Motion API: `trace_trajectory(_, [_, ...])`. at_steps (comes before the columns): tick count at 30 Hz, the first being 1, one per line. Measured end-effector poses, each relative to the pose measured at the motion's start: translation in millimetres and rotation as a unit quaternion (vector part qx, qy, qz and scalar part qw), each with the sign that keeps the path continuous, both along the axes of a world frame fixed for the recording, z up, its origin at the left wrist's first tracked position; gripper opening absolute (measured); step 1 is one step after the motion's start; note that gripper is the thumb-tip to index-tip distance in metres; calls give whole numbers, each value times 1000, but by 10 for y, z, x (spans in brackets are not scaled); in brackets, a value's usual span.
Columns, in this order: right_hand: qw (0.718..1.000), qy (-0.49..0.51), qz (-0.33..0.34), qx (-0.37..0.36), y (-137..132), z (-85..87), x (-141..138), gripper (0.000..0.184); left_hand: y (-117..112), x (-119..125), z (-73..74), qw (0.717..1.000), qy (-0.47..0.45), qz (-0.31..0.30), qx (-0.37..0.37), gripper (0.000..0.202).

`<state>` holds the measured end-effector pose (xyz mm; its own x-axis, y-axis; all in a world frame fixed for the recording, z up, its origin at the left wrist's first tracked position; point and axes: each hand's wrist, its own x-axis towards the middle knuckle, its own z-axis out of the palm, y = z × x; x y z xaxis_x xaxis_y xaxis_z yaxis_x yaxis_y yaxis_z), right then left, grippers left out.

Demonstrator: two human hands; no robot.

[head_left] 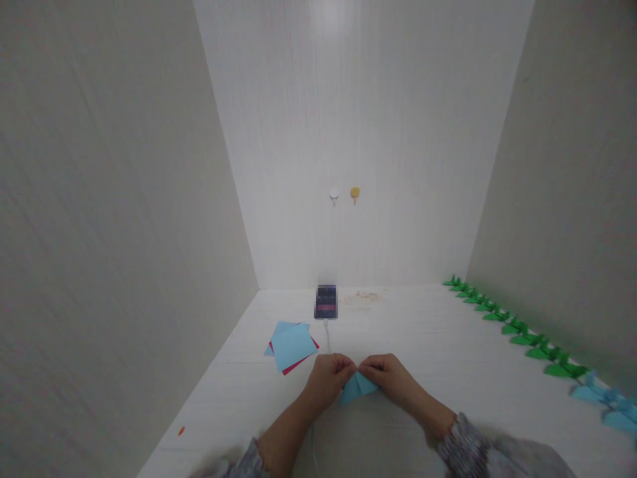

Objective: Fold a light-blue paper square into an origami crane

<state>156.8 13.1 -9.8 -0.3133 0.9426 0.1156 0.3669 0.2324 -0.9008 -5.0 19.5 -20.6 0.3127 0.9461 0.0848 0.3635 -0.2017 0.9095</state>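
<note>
A small piece of light blue folded paper (354, 388) is held between my two hands, low in the middle of the view. My left hand (328, 378) pinches its upper left edge with the fingertips. On the other side, my right hand (387, 373) has thumb and fingers closed on the upper right edge. A crease runs down the middle of the paper, and its lower part spreads out below the fingers. The fingers hide some of its top edge. Left of my left hand lies a loose stack of square paper sheets (293, 346), light blue on top with red showing beneath.
A phone (326, 302) with a white cable (327, 337) stands at the back. Green folded paper pieces (515, 328) line the right wall, with light blue ones (610, 398) nearer. An orange scrap (182, 431) lies front left. Two hooks, white (334, 194) and yellow (355, 192), are on the back wall.
</note>
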Motion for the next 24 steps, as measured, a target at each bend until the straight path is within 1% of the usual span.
trace_trajectory(7, [1000,4,2,-9,-36,28,-15,24,-14,21,29,1000,-10,11,-5,26])
trace_trajectory(14, [1000,-1,-1,1,-25,9,1,22,-41,49,113,989,-92,14,-113,26])
trace_trajectory(17, [1000,-6,3,7,-17,-2,-2,22,-41,46,116,987,-103,15,-121,27])
trace_trajectory(20, [1000,-4,1,-5,-22,-5,-11,22,-40,37,112,987,-108,9,-122,28])
trace_trajectory(24, [1000,-6,3,-19,-28,6,-20,22,-36,25,108,983,-113,-3,-146,31])
